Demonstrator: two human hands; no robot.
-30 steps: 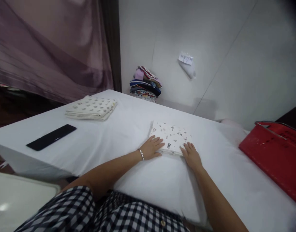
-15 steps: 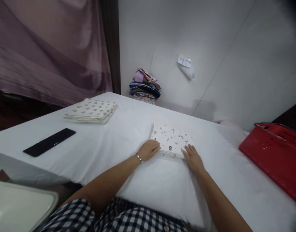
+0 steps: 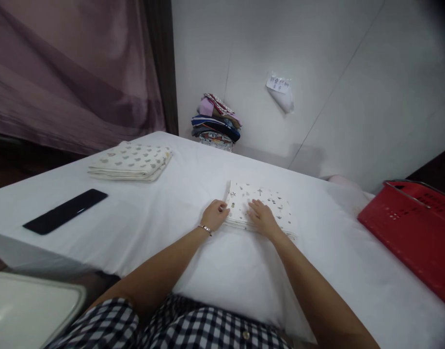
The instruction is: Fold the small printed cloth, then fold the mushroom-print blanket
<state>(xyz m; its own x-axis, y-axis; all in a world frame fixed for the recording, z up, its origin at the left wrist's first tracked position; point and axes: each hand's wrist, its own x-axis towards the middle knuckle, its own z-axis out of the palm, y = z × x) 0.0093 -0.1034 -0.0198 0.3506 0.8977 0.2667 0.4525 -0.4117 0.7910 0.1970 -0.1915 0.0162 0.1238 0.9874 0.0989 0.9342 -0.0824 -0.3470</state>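
A folded white cloth (image 3: 280,208) with small grey and dark prints lies in several layers on the white-covered table. At its near left corner is my left hand (image 3: 213,215), with a bracelet at the wrist; its fingers are bent and pinch the cloth's edge. My right hand (image 3: 262,218) rests on top of the same cloth near the middle of its front side, fingers stretched out and lying flat. Part of the front edge is hidden under that hand.
On the left lie another folded cream cloth (image 3: 135,160) with grey prints and a black phone-like slab (image 3: 66,211). A red plastic basket (image 3: 407,232) stands at right. Behind the table are stacked fabrics (image 3: 217,123) and a wall with a paper note (image 3: 278,85).
My right hand has slid left from the cloth's near right corner towards its middle. My left hand has shifted slightly left and its fingers have curled. The view has tilted slightly.
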